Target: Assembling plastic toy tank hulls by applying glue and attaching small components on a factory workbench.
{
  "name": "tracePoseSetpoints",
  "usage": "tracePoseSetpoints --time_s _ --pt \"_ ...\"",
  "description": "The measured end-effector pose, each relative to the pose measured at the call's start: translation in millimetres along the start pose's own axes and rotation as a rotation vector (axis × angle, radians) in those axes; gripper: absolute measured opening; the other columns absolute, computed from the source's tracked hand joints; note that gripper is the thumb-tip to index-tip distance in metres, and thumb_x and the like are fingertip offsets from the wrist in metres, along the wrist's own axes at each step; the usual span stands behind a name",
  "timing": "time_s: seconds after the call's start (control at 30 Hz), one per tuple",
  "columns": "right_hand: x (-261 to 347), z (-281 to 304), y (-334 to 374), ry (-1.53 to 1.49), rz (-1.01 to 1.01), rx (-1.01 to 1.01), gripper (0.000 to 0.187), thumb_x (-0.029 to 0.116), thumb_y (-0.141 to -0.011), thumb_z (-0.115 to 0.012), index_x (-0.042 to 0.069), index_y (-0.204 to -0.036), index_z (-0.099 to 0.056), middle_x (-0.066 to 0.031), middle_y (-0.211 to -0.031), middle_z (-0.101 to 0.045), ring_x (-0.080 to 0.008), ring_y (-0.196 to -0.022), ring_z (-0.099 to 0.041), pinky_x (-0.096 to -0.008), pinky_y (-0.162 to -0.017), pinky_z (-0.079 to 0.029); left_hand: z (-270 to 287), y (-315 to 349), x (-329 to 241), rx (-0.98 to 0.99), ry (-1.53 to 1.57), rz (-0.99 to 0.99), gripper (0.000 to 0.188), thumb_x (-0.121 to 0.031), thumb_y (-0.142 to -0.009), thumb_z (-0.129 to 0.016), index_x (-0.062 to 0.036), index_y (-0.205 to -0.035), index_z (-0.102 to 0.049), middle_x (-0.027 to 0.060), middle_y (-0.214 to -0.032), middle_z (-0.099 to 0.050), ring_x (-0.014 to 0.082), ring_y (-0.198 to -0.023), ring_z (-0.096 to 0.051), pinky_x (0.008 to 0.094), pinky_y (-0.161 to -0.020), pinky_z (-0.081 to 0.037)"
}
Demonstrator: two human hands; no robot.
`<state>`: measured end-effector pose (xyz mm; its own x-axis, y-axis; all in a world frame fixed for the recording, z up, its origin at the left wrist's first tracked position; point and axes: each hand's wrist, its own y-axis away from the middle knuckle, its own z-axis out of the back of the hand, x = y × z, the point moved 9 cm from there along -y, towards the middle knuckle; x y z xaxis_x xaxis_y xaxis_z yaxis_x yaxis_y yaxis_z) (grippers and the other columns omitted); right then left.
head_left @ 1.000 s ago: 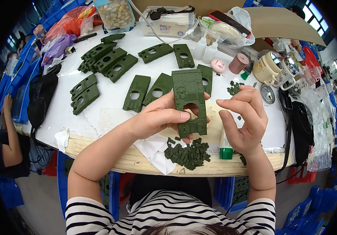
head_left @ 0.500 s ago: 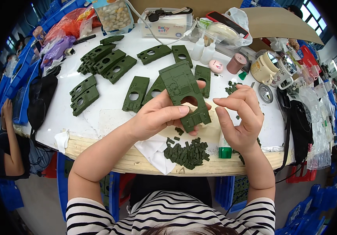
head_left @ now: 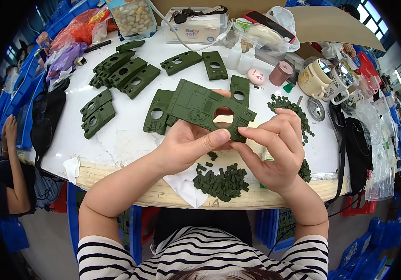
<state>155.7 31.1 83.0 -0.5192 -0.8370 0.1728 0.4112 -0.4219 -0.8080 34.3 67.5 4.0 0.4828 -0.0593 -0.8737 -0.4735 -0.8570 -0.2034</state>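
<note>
Over the near part of the table, my left hand (head_left: 185, 145) is closed round a green plastic model tank hull (head_left: 192, 103), with the thumb on its near edge. The hull lies slanted, its round hole toward the right end. At that right end, my right hand (head_left: 282, 148) pinches the corner between thumb and forefinger; whether a tiny part is also between them I cannot tell. Below the hull is a heap of small green plastic pieces (head_left: 221, 183). More small green pieces (head_left: 291, 110) spread beyond my right hand. A white cloth (head_left: 184, 191) lies beside the near heap.
Several more hulls (head_left: 135, 80) lie at the left and back. White squeeze bottles (head_left: 246, 61), a brown-pink cylinder (head_left: 280, 73) and a cream mug (head_left: 315, 79) stand at the back right. A black face mask (head_left: 48, 116) hangs over the left edge. Another person's arm (head_left: 14, 163) shows at far left.
My left hand has turned the hull, so its holed end now points right. My right hand has moved left and closed its thumb and forefinger on the hull's corner.
</note>
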Motion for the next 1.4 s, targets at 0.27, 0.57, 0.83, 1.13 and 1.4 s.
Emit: tracePoseSetpoints --time_s 0.27,0.57,0.83,1.13,1.4 --pt "-8.5 -0.9 -0.1 -0.137 -0.123 0.002 0.028 0.006 -0.062 -0.083 0.009 -0.087 -0.071 -0.0029 -0.075 -0.057 -0.022 -0.074 -0.052 -0.0374 -0.076 -0.042 0.6 1.5 0.4 -0.011 -0.017 -0.027 0.065 -0.014 -0.093 -0.06 -0.0131 -0.144 -0.02 0.016 -0.138 -0.042 0.0291 -0.126 -0.049 0.0436 -0.096 -0.051" --pt "-12.0 -2.3 -0.7 -0.18 -0.148 0.015 0.026 0.005 -0.062 -0.083 0.008 -0.085 -0.07 -0.0044 -0.076 -0.057 -0.0222 -0.074 -0.052 -0.0341 -0.07 -0.041 1.8 2.8 -2.7 -0.107 0.042 -0.052 0.058 -0.002 -0.09 -0.063 -0.0069 -0.138 -0.03 0.0079 -0.121 -0.052 0.0183 -0.113 -0.057 0.0342 -0.092 -0.054" --pt "-10.7 -2.3 -1.7 -0.169 -0.129 0.027 0.027 0.004 -0.062 -0.082 0.008 -0.085 -0.07 -0.0045 -0.076 -0.057 -0.0226 -0.074 -0.051 -0.0337 -0.069 -0.04 2.6 3.9 -2.3 -0.121 0.008 -0.064 0.058 -0.003 -0.09 -0.064 -0.0074 -0.137 -0.031 0.0074 -0.12 -0.052 0.018 -0.113 -0.057 0.0338 -0.092 -0.054" --pt "-7.9 -1.9 -0.4 -0.131 -0.073 0.014 0.03 0.008 -0.063 -0.083 0.008 -0.089 -0.068 -0.0045 -0.078 -0.057 -0.023 -0.074 -0.051 -0.0342 -0.069 -0.04 2.7 2.8 -1.9 -0.092 0.027 -0.057 0.059 -0.005 -0.09 -0.064 -0.0067 -0.139 -0.03 0.0089 -0.125 -0.052 0.0189 -0.115 -0.056 0.0355 -0.092 -0.053" --pt "-9.2 22.2 -2.4 -0.234 -0.008 -0.076 0.03 0.013 -0.073 -0.077 0.002 -0.098 -0.064 -0.008 -0.082 -0.052 -0.0225 -0.074 -0.049 -0.0333 -0.065 -0.04 1.4 -5.0 -11.9 0.049 0.055 0.065 0.072 -0.036 -0.093 -0.06 -0.0051 -0.147 -0.025 0.0193 -0.134 -0.05 0.0257 -0.098 -0.066 0.0419 -0.084 -0.056"
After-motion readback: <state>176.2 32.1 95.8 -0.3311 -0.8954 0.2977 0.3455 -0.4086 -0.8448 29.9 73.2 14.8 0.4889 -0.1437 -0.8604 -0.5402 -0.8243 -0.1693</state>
